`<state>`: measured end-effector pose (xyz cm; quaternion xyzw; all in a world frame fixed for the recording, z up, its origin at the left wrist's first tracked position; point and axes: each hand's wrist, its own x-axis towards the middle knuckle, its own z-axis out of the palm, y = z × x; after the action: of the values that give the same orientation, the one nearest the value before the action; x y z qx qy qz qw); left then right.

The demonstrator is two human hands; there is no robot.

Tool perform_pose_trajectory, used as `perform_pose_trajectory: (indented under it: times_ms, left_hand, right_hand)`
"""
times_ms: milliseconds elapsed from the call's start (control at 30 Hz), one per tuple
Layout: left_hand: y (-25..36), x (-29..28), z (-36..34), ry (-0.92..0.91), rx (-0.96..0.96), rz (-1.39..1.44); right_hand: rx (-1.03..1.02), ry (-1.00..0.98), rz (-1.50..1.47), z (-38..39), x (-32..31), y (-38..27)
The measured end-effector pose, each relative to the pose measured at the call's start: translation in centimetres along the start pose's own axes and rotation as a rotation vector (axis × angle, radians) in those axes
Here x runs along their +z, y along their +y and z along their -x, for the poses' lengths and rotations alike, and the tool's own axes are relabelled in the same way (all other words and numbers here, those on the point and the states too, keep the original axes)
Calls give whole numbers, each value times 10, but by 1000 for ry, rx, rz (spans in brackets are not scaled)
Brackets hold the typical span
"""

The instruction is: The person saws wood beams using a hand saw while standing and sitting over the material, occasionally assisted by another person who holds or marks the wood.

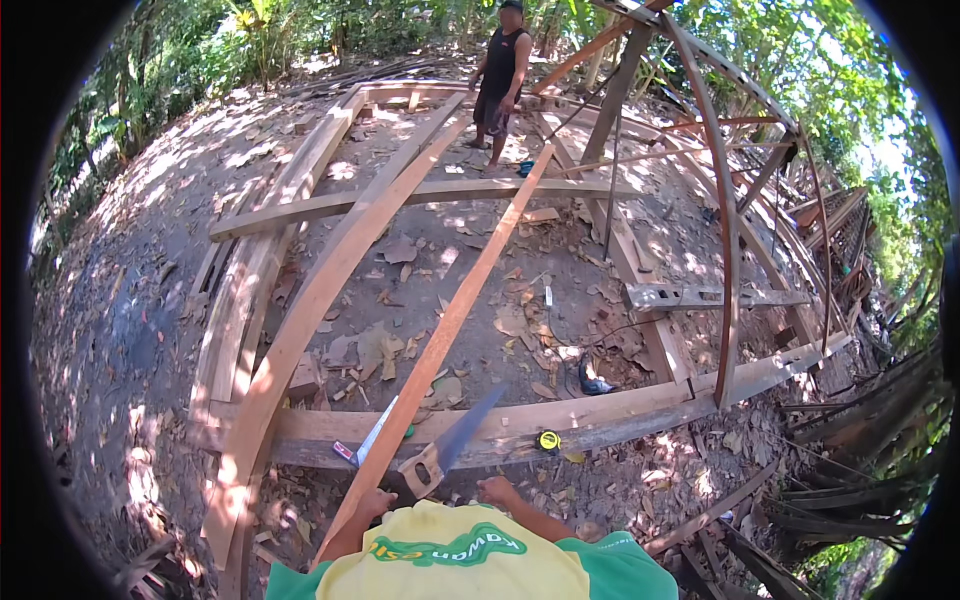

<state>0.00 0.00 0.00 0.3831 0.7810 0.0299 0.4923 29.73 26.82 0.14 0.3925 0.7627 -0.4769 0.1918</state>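
A long, narrow wooden plank (440, 325) slants away from my body over the near beam, its far end lying past the crossbeam. My left hand (374, 503) is closed at the plank's near part, on its right edge; the fingers are partly hidden. Just right of it lies a handsaw (455, 440) with a wooden handle, its blade over the near beam. My right hand (497, 490) is curled closed short of the beam, with nothing visible in it. A yellow tape measure (548, 440) sits on the beam. A pale, narrow blade-like tool (368, 438) lies left of the plank.
The near beam (620, 408) runs crosswise before me. A wide plank (300, 325) and a crossbeam (420, 195) lie over the frame. A timber truss (722, 240) stands at right. Another person (500, 75) stands at the far side. A dark power tool (594, 380) rests beyond the beam.
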Motion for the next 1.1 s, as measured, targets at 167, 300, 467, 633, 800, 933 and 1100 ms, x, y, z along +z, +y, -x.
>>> perform_pose_trajectory:
  times_ms: [167, 300, 467, 633, 800, 933, 1100]
  left_hand:
    - [78, -46, 8, 86, -177, 1126]
    - [158, -104, -12, 95, 124, 1402]
    - [217, -146, -2, -271, 836, 1750]
    - [243, -170, 71, -234, 845, 1737]
    - [280, -192, 160, -204, 813, 1522]
    - [336, -208, 214, -635, 1085, 1031]
    - [309, -155, 164, -252, 776, 490]
  right_hand:
    - [-140, 158, -431, 20, -45, -102]
    - [-592, 278, -305, 26, -76, -231]
    - [-1189, 717, 271, 83, -88, -327]
    - [-1308, 688, 71, 93, -95, -323]
    - [-985, 805, -159, 25, -116, -246]
    - [-248, 333, 67, -81, -121, -11]
    - [-73, 28, 708, -12, -66, 113]
